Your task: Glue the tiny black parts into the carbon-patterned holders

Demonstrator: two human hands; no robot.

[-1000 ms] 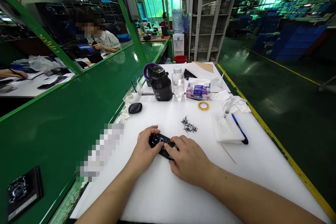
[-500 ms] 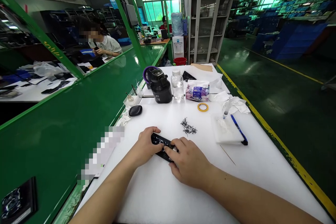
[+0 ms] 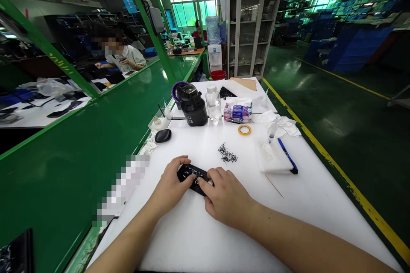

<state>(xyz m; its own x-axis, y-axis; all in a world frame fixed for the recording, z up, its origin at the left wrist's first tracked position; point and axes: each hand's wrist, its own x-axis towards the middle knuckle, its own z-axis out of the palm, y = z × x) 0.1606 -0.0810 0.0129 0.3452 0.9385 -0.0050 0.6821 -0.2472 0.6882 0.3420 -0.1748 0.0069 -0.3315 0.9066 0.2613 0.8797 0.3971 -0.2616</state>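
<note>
A small flat black part (image 3: 192, 175) lies on the white table (image 3: 307, 204) in front of me. My left hand (image 3: 169, 185) curls round its left end and holds it down. My right hand (image 3: 226, 196) rests over its right end, fingers bent, with a fingertip pressing on the part's top. Just beyond my hands sits a little heap of tiny dark pieces (image 3: 226, 155). The right half of the black part is hidden under my right fingers.
Farther back stand a black and purple device (image 3: 191, 104), a clear bottle (image 3: 213, 102), a wipes packet (image 3: 237, 111), a yellow tape ring (image 3: 244, 129), a black oval case (image 3: 163, 135) and a white pad (image 3: 270, 155) with a blue pen (image 3: 287, 157). A thin stick (image 3: 273, 186) lies right. A person sits behind the green divider (image 3: 96, 136).
Both hands stay on the black part with only slight finger shifts. The camera has tipped a little, so the table sits slightly lower and left in view.
</note>
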